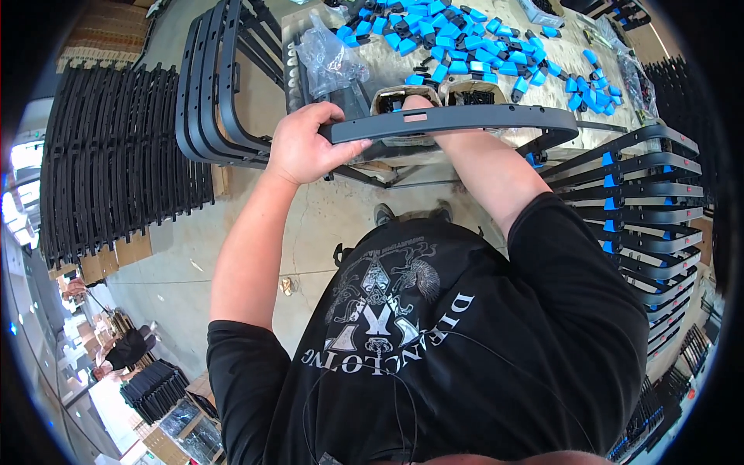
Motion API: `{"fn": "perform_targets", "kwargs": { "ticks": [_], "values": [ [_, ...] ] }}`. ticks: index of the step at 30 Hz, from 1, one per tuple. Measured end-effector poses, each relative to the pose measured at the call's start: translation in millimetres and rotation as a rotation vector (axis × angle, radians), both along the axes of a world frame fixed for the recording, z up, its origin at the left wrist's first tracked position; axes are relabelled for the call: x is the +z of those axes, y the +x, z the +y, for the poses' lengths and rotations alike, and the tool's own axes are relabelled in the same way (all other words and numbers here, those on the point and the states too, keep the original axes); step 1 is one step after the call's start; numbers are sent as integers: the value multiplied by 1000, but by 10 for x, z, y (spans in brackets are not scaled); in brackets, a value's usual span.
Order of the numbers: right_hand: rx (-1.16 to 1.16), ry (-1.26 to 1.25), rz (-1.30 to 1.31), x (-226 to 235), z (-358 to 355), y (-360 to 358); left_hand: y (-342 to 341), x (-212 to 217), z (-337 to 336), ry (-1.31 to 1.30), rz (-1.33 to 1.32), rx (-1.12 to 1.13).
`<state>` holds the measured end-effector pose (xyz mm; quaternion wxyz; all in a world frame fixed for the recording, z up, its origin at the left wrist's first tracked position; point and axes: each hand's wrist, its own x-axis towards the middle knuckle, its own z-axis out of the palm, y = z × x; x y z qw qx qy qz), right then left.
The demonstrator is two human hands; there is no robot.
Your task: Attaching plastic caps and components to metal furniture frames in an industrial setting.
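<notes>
Frame [457, 118]: gripped by left hand [304, 139] at bench [384, 66] edge; judged unfinished. Right hand [418, 102]: partly hidden at box [387, 91], grip cannot be told. Blue caps [407, 47]: many unused; stacked frames [659, 190] judged done.

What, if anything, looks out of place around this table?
A small tan object lies alone on the floor, perhaps dropped; too small to identify. Blue pieces lie strewn untidily over the table. Nothing looks clearly damaged.

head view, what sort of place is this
Likely an assembly workshop: rows of black bars, a worktable strewn with blue-and-black parts, and a curved black frame in the left hand.
</notes>
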<state>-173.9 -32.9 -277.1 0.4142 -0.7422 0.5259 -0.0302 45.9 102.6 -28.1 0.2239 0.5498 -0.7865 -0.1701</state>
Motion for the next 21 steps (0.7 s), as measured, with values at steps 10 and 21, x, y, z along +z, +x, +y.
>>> {"fn": "perform_targets", "kwargs": {
  "ticks": [10,21],
  "values": [
    [-83,-37,71,735,215,80,26,-3,52,49,-18,65],
    [-174,1194,-1234,1309,1565,-1161,-8,-30,126,-61,85,70]
  ]
}}
